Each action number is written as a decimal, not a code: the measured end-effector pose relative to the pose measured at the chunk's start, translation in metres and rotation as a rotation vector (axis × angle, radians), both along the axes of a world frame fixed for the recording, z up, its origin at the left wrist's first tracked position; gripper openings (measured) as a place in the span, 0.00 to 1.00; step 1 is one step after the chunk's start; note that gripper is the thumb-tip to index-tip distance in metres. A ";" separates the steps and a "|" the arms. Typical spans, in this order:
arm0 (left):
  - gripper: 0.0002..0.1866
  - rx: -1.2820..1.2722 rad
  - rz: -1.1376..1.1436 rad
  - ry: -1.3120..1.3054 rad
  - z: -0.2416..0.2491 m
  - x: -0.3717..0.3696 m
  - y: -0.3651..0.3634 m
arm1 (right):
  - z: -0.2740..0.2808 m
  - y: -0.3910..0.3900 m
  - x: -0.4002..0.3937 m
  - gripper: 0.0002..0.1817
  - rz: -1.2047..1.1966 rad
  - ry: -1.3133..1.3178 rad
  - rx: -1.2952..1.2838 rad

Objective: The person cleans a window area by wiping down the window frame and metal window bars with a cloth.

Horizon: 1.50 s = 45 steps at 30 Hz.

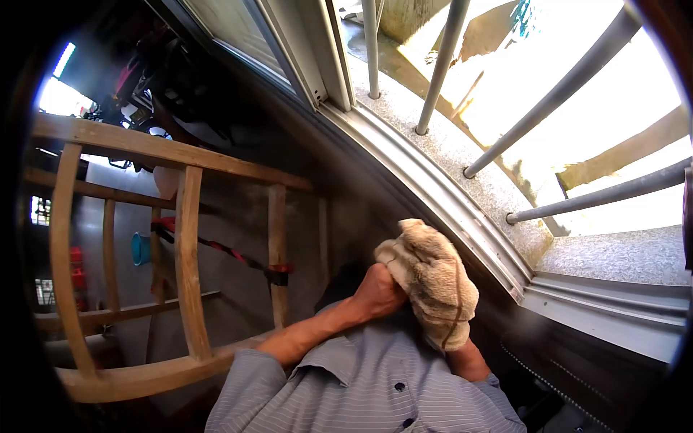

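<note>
A beige cloth with brown stripes and greyish smudges is bunched up in front of my chest. My left hand is closed in a fist against its left edge, gripping it. The cloth covers my right hand like a mitt. Only my right wrist shows below it, so the fingers there are hidden. Just beyond the cloth runs the metal window track.
On the left stands a wooden ladder with a red and black strap tied across it. Metal bars rise from the stone sill outside the window. A blue bucket is on the floor far below.
</note>
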<state>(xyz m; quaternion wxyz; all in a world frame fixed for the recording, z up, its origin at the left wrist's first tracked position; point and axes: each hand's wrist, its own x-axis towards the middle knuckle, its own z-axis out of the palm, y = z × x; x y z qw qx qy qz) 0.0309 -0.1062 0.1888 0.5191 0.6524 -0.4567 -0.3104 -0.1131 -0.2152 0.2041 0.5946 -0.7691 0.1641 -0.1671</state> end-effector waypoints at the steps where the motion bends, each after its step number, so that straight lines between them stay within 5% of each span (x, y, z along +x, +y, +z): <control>1: 0.11 -0.085 0.112 0.125 -0.007 -0.004 0.002 | -0.006 0.006 -0.001 0.33 -0.027 -0.020 0.253; 3: 0.12 -0.253 0.330 0.379 -0.019 -0.011 0.003 | 0.002 0.004 0.010 0.37 0.009 0.032 -0.107; 6: 0.16 -0.318 0.321 0.122 -0.001 0.013 0.012 | 0.016 0.003 0.025 0.41 0.000 0.079 -0.385; 11: 0.23 -0.565 0.395 0.298 0.027 0.033 0.004 | -0.008 0.014 0.034 0.35 -0.010 0.012 0.655; 12: 0.23 -0.576 0.436 0.298 0.027 0.039 0.003 | -0.009 0.011 0.047 0.24 0.068 0.119 -0.275; 14: 0.24 -0.597 0.490 0.252 0.023 0.057 0.004 | 0.000 0.019 0.063 0.15 0.152 0.140 -0.443; 16: 0.28 -0.493 0.529 -0.116 0.018 0.078 0.003 | 0.035 0.028 0.079 0.16 0.213 0.108 -0.397; 17: 0.30 -0.448 0.561 -0.294 0.015 0.088 0.002 | 0.051 0.028 0.087 0.17 0.248 -0.062 -0.664; 19: 0.32 -0.218 0.478 -0.716 0.026 0.132 0.013 | 0.058 0.035 0.078 0.19 0.389 0.174 -0.284; 20: 0.31 -0.227 0.481 -0.722 0.011 0.149 0.009 | 0.066 0.035 0.078 0.19 0.345 0.169 -0.241; 22: 0.27 -0.057 0.381 -0.587 0.068 0.171 -0.006 | 0.082 0.032 0.082 0.19 0.258 0.141 -0.164; 25: 0.20 -0.282 0.504 -0.783 0.103 0.195 -0.027 | 0.090 0.023 0.087 0.19 0.092 0.095 -0.206; 27: 0.20 -0.672 0.538 -0.424 0.111 0.215 -0.054 | 0.089 0.022 0.091 0.18 0.005 0.073 -0.269; 30: 0.16 -0.549 0.728 -1.305 0.162 0.250 -0.080 | 0.083 0.022 0.094 0.17 -0.073 0.031 -0.321; 31: 0.16 -0.562 0.749 -1.372 0.169 0.260 -0.087 | 0.080 0.022 0.096 0.17 -0.071 0.016 -0.331; 45: 0.16 -0.549 0.718 -1.208 0.217 0.287 -0.153 | 0.080 0.004 0.088 0.18 -0.360 0.027 -0.303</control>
